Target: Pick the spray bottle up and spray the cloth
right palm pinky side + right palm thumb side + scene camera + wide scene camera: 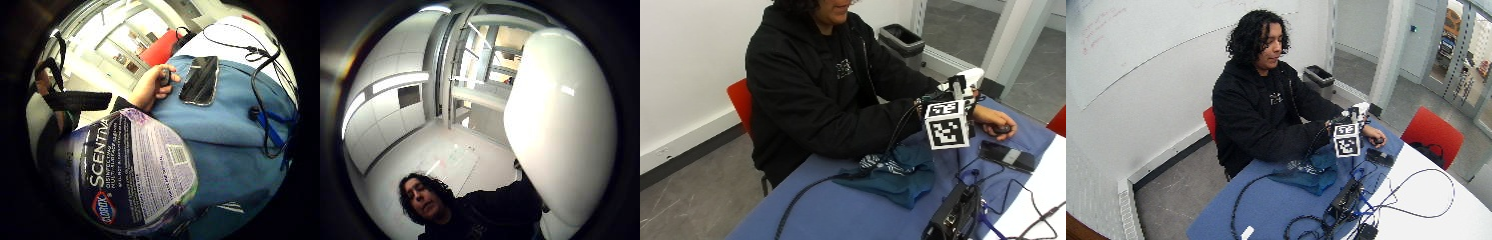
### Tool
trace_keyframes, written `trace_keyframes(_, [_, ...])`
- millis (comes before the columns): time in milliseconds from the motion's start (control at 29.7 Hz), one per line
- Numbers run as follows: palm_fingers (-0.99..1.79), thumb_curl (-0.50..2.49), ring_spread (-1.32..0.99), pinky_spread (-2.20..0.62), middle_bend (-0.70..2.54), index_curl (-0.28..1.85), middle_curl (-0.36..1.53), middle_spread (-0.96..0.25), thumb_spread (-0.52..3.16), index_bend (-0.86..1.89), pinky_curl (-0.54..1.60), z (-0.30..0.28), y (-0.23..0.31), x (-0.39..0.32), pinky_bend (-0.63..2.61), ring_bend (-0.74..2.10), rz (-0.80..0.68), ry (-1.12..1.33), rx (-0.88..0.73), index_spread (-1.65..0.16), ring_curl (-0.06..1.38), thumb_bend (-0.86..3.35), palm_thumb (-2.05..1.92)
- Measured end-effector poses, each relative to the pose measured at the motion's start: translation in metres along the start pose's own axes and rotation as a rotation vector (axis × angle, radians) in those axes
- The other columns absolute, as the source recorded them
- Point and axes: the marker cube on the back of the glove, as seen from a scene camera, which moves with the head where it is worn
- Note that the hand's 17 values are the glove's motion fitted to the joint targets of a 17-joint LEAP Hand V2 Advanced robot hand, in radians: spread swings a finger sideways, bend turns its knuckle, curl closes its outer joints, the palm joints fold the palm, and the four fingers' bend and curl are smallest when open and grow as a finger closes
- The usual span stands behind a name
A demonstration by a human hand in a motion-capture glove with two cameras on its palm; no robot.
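Observation:
My gloved right hand (937, 96) grips the spray bottle and holds it up off the table, its white spray head (971, 76) sticking out above the hand. The bottle's dark Clorox Scentiva label (135, 170) fills much of the little finger side palm view. In the thumb side palm view, the white spray head (560, 125) is close to the palm. The teal cloth (899, 172) lies crumpled on the blue table cover (853, 215), below and nearer the camera than the raised bottle.
The person's bare left hand (993, 122) rests on the table behind the bottle, around a small dark object. A black phone (1006, 155) lies flat beside it. A black box (953, 215) and several cables (1013, 190) lie at the table's near right. A bin (903, 42) stands behind.

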Motion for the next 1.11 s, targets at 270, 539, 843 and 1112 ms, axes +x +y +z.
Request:
trace_keyframes(270, [1.27, 0.83, -0.22, -0.29, 0.45, 0.56, 0.57, -0.23, 0.40, 0.15, 0.45, 0.000, 0.005, -0.001, 0.53, 0.73, -0.033, 0.021, 0.028, -0.29, 0.52, -0.03, 1.04])
trace_keyframes(539, [1.26, 0.84, -0.22, -0.29, 0.46, 0.55, 0.57, -0.24, 0.40, 0.15, 0.46, -0.006, -0.027, 0.003, 0.54, 0.76, -0.047, 0.003, 0.056, -0.30, 0.52, -0.02, 1.04])
trace_keyframes(843, [1.00, 0.80, -0.17, -0.20, 0.45, 0.52, 0.56, -0.17, 0.55, 0.10, 0.44, -0.026, 0.020, -0.002, 0.48, 0.64, 0.080, 0.117, -0.155, -0.27, 0.49, -0.04, 1.00])
trace_keyframes(1112, [0.62, 0.69, -0.07, 0.03, 0.39, 0.45, 0.52, -0.04, 0.82, 0.08, 0.42, -0.090, 0.026, -0.014, 0.35, 0.51, 0.061, 0.514, -0.149, -0.22, 0.45, -0.05, 0.87])
